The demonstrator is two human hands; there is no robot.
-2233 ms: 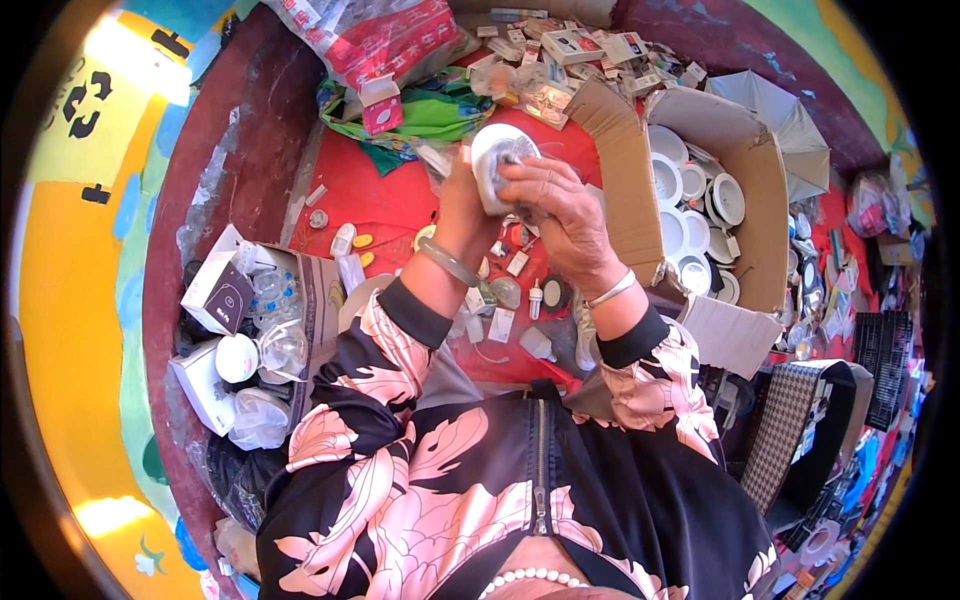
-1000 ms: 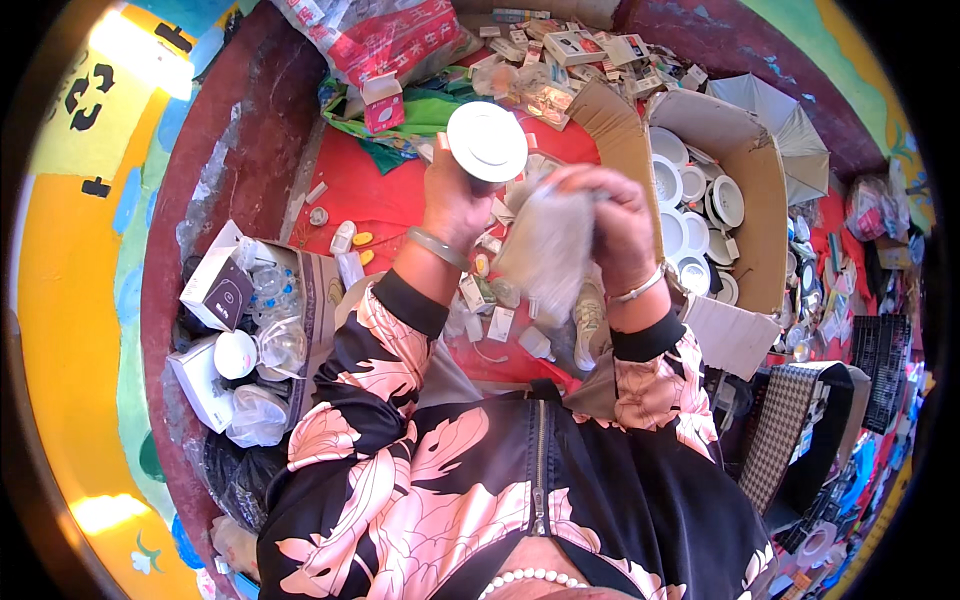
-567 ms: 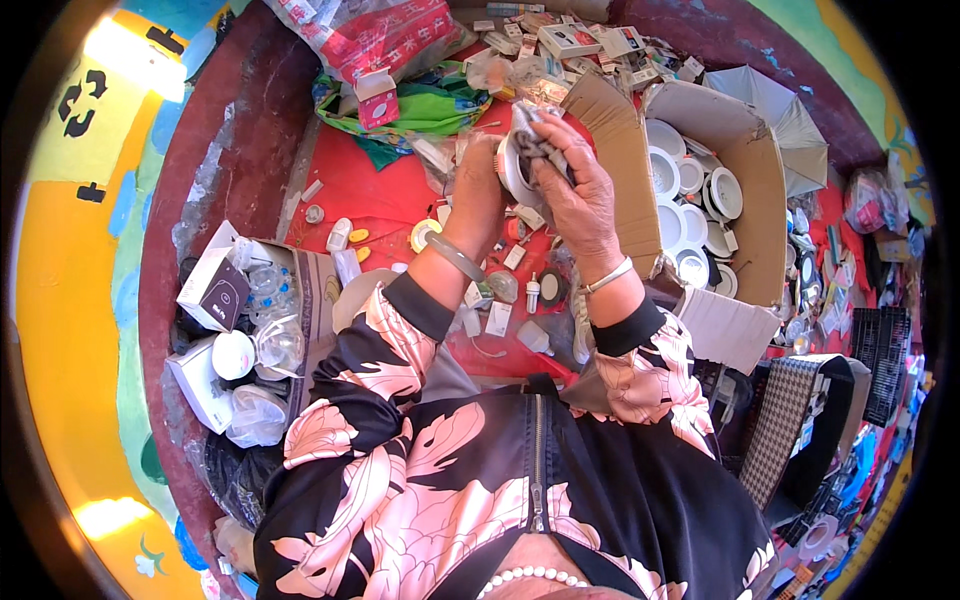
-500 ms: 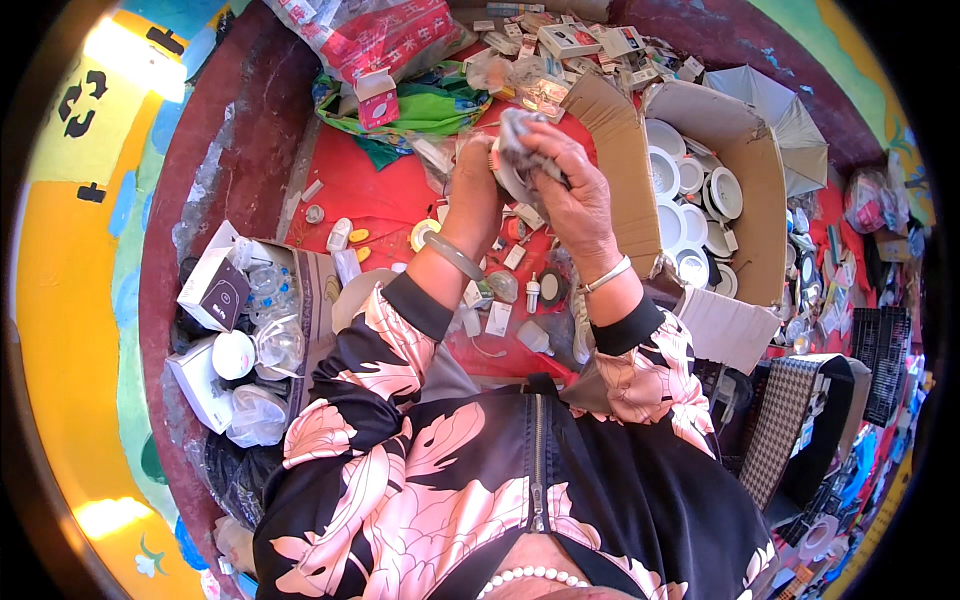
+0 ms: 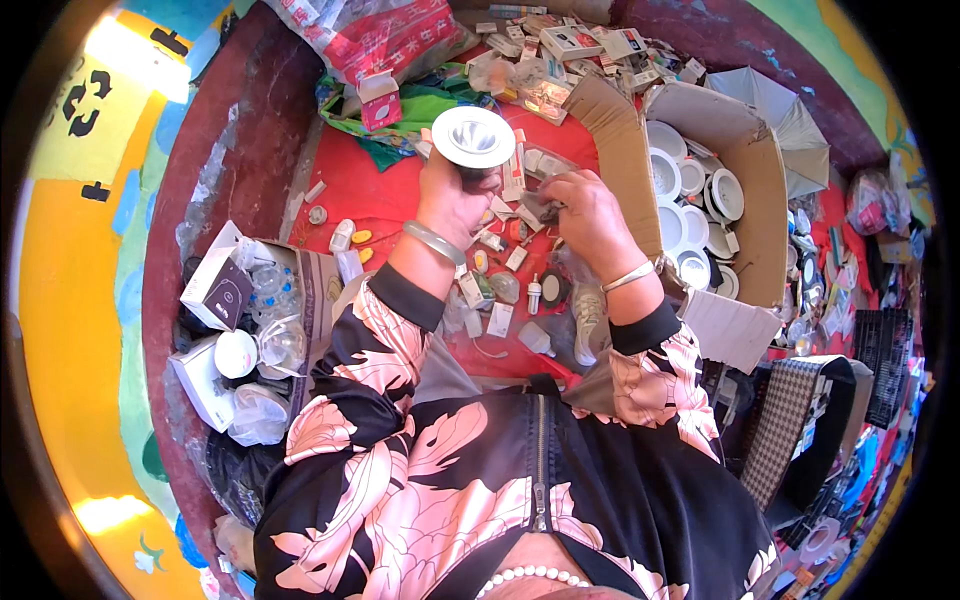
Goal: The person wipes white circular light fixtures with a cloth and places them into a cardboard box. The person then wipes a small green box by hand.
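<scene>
My left hand (image 5: 452,203) is closed around the lower body of a round recessed downlight (image 5: 473,137). Its white rim and shiny silver reflector face up. To the right and a little nearer, my right hand (image 5: 592,212) has its fingers pinched on a bunched grey rag (image 5: 541,207), mostly hidden under the fingers. The rag is apart from the lamp. Below both hands, small lamp parts and boxes lie on a red cloth (image 5: 370,190), among them a small white bulb (image 5: 534,296) and a dark round piece (image 5: 552,288).
On the right stands an open cardboard box (image 5: 757,200) with several white round lamps. Small cartons (image 5: 570,42) are heaped at the back, beside a red plastic bag (image 5: 395,45) and a pink box (image 5: 379,102). A left-hand box (image 5: 320,300) holds clear plastic items.
My left hand has turned the downlight face up and moved slightly left. My right hand has drawn the rag off the lamp and come nearer to me.
</scene>
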